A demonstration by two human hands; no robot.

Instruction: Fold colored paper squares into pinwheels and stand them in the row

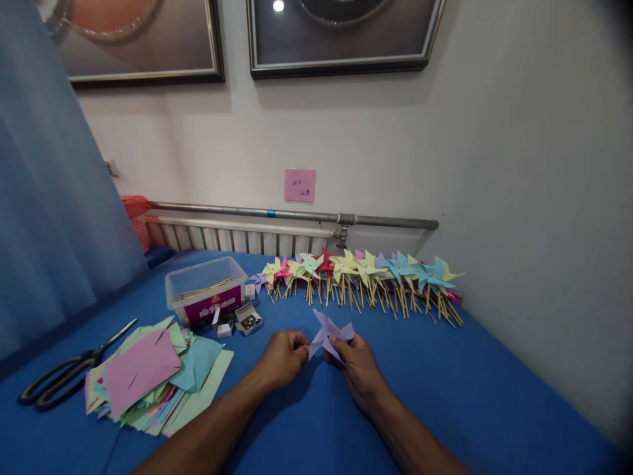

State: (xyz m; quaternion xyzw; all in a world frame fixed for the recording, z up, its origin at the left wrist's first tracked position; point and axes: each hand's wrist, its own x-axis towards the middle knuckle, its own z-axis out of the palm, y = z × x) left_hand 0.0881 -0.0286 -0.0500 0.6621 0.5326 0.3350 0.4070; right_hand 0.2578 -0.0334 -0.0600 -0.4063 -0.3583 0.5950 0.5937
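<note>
A lilac paper pinwheel (325,330) with folded, pointed blades is held up over the blue cloth. My right hand (361,373) grips it, thumb on its front close to the middle and fingers behind. On the other side, my left hand (283,359) is closed, its fingertips pinched at the tip of the left blade. Whether a stick is fixed behind the paper is hidden. Beyond my hands lies a long row of finished-looking pinwheels (366,266) in several colours, their thin sticks pointing toward me.
On the left, dark-handled scissors (74,369) lie beside a pile of coloured paper (143,369). A clear plastic tub (205,277) holds thin sticks. Near it stand small boxes, one an open box of metal pins (250,321). A radiator (237,231) and pipe run along the wall.
</note>
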